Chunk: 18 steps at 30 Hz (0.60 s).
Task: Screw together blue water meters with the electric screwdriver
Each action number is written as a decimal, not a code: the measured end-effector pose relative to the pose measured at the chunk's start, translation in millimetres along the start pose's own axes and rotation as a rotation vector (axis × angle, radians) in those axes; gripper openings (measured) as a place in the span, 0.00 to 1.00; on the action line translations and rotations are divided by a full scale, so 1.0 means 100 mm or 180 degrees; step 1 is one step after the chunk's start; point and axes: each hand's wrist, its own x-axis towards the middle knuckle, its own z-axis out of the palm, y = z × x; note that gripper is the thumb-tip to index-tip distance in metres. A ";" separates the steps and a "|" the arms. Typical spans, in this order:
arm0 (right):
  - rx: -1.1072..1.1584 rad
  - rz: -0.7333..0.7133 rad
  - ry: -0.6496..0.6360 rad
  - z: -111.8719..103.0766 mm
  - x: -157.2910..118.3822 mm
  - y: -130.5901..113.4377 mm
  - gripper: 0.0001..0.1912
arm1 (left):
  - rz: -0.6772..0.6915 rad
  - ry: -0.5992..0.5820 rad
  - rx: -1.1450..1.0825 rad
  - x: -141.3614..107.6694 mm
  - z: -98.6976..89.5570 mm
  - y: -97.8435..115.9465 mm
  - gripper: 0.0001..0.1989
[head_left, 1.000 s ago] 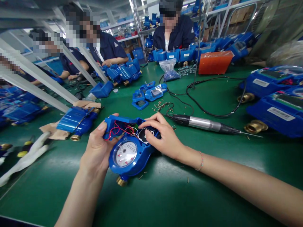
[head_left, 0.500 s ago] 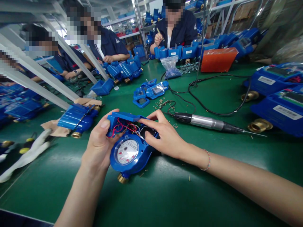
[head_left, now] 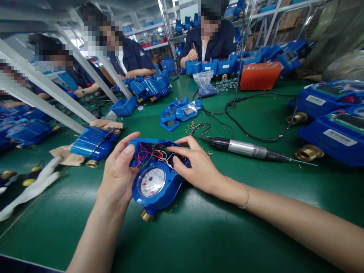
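Left hand (head_left: 118, 170) has a firm grip on the blue water meter (head_left: 152, 182), held just left of the electric screwdriver (head_left: 244, 148). Right hand (head_left: 199, 168) isn't clenched, its fingers (head_left: 184, 142) resting on the open housing. Good tip: brace it like this so the red wires (head_left: 148, 153) stay unpinched.
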 end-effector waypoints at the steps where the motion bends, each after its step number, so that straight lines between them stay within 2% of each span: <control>1: -0.0007 0.0016 -0.0012 0.00 0.00 -0.01 0.18 | 0.0047 0.0013 0.0027 0.00 0.00 0.00 0.23; 9: -0.0532 -0.0123 -0.0457 -0.08 0.08 -0.08 0.25 | 0.0463 -0.0051 0.0327 -0.09 0.01 -0.01 0.23; 18: -0.0216 -0.0047 -0.0737 -0.15 0.13 -0.09 0.21 | 0.0181 -0.0047 -0.0042 0.00 -0.01 -0.02 0.21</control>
